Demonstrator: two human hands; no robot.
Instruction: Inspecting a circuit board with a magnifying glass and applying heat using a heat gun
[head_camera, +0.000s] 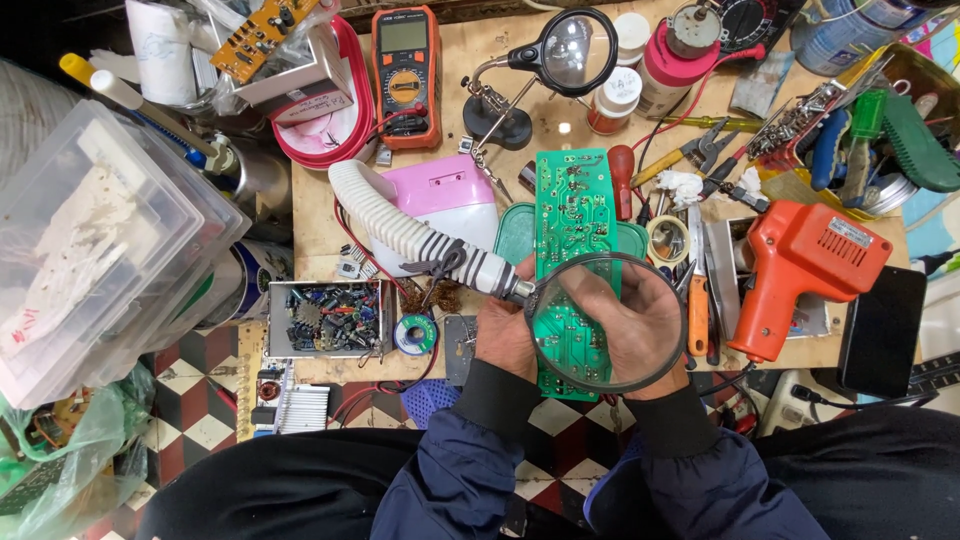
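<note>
A long green circuit board (570, 205) lies solder side up across the bench's front. My left hand (503, 335) grips its near left edge. My right hand (640, 325) holds its near right edge, seen partly through the lens. A round magnifier lens (600, 375) on a white ribbed flexible arm (400, 225) hangs over the board's near half and both hands. Through the glass the board's traces look enlarged.
An orange glue gun (800, 265) lies to the right, pliers and cutters (700, 150) behind it. An orange multimeter (406, 75), a helping-hands magnifier (565, 50), a solder spool (414, 333) and a parts tray (325, 318) stand left. Clear plastic bins (90, 250) are stacked at far left.
</note>
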